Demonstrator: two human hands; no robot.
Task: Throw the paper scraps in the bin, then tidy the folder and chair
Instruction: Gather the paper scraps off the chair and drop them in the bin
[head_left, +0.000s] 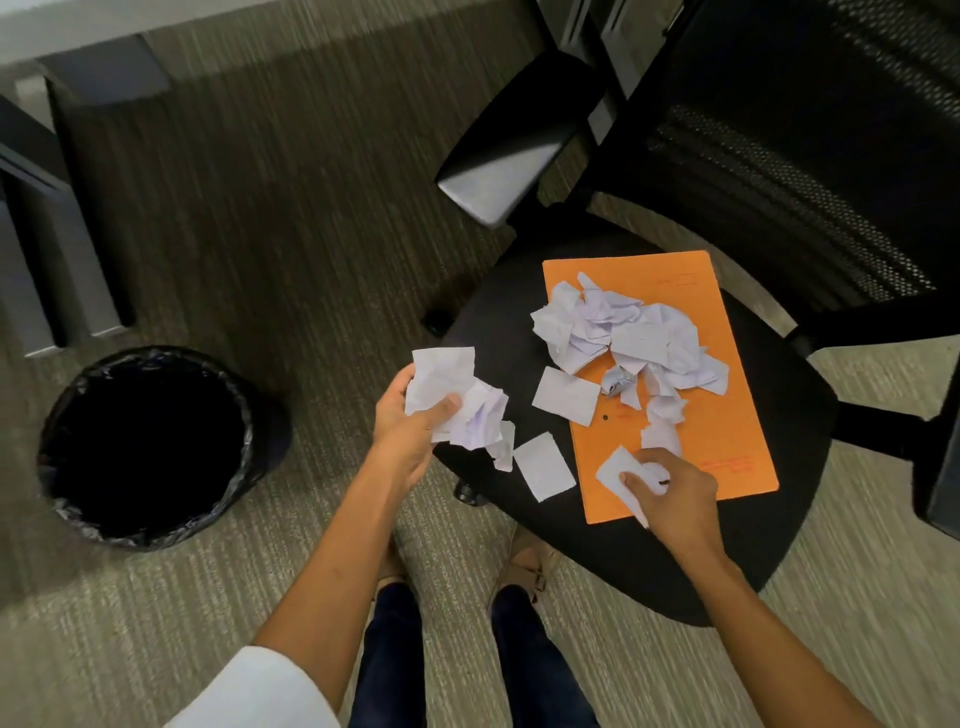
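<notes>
An orange folder (727, 441) lies flat on the seat of a black office chair (779, 530). A heap of white paper scraps (628, 332) covers the folder's upper half, and two flat scraps (543, 465) lie at its left edge on the seat. My left hand (408, 436) is shut on a bunch of crumpled scraps (457, 400), held over the seat's left edge. My right hand (675, 493) pinches more white scraps (621, 478) on the folder's lower part. A round bin (143, 447) with a black liner stands on the carpet to the left.
The chair's mesh back (805, 156) and an armrest (498, 156) rise at the upper right. Grey desk legs (57, 249) stand at the far left behind the bin. My feet (524, 566) are on the striped carpet just below the seat.
</notes>
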